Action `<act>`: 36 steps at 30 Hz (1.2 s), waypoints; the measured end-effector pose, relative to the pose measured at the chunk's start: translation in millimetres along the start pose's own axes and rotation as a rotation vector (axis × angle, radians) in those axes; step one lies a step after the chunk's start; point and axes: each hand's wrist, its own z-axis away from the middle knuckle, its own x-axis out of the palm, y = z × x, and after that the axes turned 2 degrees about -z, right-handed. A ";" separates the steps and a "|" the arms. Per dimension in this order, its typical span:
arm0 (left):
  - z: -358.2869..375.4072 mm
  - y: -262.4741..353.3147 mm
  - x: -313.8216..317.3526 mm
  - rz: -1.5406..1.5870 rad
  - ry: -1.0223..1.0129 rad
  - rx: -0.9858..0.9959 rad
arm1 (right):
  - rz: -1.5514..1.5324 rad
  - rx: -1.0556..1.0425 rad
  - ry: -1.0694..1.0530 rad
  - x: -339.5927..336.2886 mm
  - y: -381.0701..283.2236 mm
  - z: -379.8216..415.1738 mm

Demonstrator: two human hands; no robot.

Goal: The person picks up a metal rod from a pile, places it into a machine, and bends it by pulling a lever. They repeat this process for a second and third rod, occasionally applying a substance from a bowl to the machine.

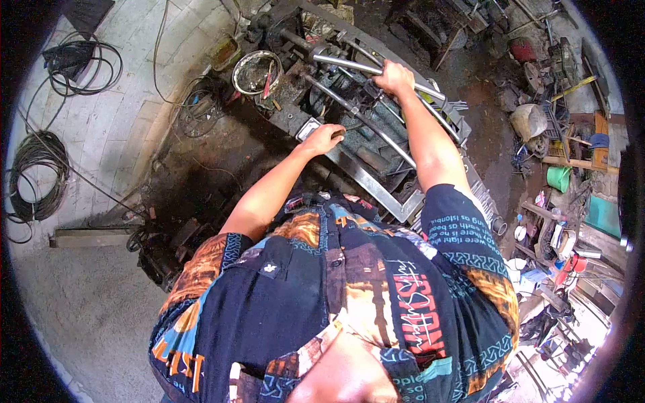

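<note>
In the head view, a bent steel tube (376, 69) is clasped by the closed right hand (394, 77) above the machine (349, 127), the left hand (324, 139) is laid loosely curled on its near edge, and cable coils (37, 174) crowd the floor leftward.

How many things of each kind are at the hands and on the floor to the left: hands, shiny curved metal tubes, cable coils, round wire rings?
Hands: 2, the left hand resting on the machine frame, the right hand gripping a tube
Shiny curved metal tubes: 2
Cable coils: 2
Round wire rings: 1
Total: 7
</note>
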 end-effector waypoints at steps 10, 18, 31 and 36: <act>0.3 0.2 -0.5 -0.022 0.016 0.023 | 0.027 -0.010 -0.013 0.1 1.0 -7.0; -0.2 -0.1 3.7 -0.040 0.055 0.012 | -0.013 0.008 0.013 0.1 1.6 -0.5; 4.1 3.9 6.4 -0.045 0.109 -0.002 | -0.007 -0.004 0.016 4.5 2.7 -3.8; 4.7 2.8 8.7 -0.033 0.116 -0.010 | 0.013 -0.016 0.001 3.5 1.8 -5.1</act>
